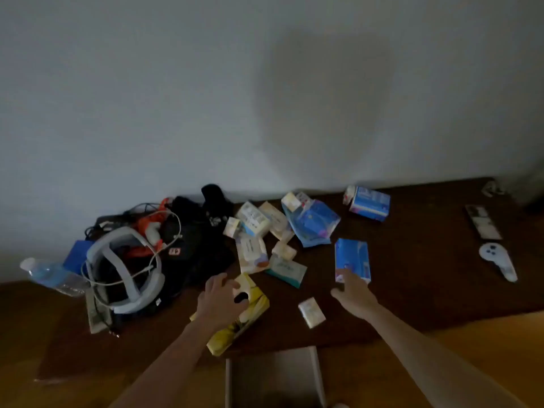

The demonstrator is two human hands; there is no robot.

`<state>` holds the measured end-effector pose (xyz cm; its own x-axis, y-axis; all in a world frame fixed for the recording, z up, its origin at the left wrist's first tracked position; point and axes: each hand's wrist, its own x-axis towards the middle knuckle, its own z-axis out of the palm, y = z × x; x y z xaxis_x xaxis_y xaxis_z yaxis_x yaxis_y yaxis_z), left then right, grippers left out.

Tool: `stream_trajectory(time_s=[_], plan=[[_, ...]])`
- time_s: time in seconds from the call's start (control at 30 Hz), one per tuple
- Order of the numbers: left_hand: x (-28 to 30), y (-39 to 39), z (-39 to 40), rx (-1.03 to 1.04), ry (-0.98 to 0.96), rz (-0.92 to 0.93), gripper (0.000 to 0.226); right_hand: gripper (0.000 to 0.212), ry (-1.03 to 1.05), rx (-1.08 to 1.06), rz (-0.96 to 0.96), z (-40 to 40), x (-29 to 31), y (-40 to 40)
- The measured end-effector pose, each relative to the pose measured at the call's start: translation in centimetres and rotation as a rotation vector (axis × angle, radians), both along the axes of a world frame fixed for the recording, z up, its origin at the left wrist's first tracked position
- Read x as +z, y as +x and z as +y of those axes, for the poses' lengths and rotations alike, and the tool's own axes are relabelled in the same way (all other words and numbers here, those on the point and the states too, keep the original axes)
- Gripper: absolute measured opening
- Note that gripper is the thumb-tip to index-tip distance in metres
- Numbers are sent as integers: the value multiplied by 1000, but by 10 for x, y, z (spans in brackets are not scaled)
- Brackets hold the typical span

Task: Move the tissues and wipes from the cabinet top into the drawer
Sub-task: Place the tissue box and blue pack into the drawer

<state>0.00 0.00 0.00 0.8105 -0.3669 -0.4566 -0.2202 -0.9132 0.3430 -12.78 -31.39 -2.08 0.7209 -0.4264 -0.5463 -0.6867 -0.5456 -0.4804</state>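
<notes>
Fingers of the left hand curl over the top of the yellow tissue box, low in the middle of the frame, gripping it near its dark oval slot. That box hangs a little past the front edge of the dark cabinet top.

Far left lies a water bottle, then a black bag with a white headset and cords piled on it.

Small tissue and wipe packs crowd the middle, close to the wall. One small white pack sits alone between the hands.

At the bottom, the open drawer shows grey inside.

Right of middle, the right hand reaches out with straight fingers touching a blue tissue pack, holding nothing. Bare wood lies beyond it, then a white controller at the right edge.
</notes>
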Motion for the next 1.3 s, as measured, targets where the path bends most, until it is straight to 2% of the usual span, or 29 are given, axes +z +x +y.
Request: stream_trajectory(time_s=[0.07,0.13,0.23,0.3,0.47,0.57,0.63,0.73,0.83,0.93,1.03,1.17,1.3], plan=[[-33,-4,-9,-83,116,132,75,68,-112,-68,50,-9,-24,11],[-65,-20,-12,-108,191,187,91,81,-160,-143,106,-21,-46,20],[-107,-46,-14,-93,266,66,102,94,-142,-271,109,-33,-86,30],[-123,-53,-18,-85,290,-75,98,97,-151,-365,112,-36,-109,37],[-146,-62,-20,-79,362,-281,89,66,-431,-404,-45,-30,-152,41],[-148,-70,-20,-6,246,-341,77,59,-533,-408,-86,-39,-158,37],[-144,-73,-16,16,187,-380,69,65,-523,-380,-101,-42,-157,28],[-134,-86,-11,39,154,-373,56,90,-421,-369,-81,-45,-152,8],[-124,-115,-10,76,177,-317,55,110,-355,-315,11,-38,-145,-26],[-121,-160,-4,86,177,-258,58,112,-348,-270,-17,-15,-137,-73],[-133,-217,15,-6,142,-194,60,111,-321,-343,-107,25,-138,-131],[-169,-277,52,-125,66,-59,60,115,-145,-492,-171,94,-163,-199],[-221,-306,82,-184,46,44,59,129,-32,-460,-9,156,-220,-245]])
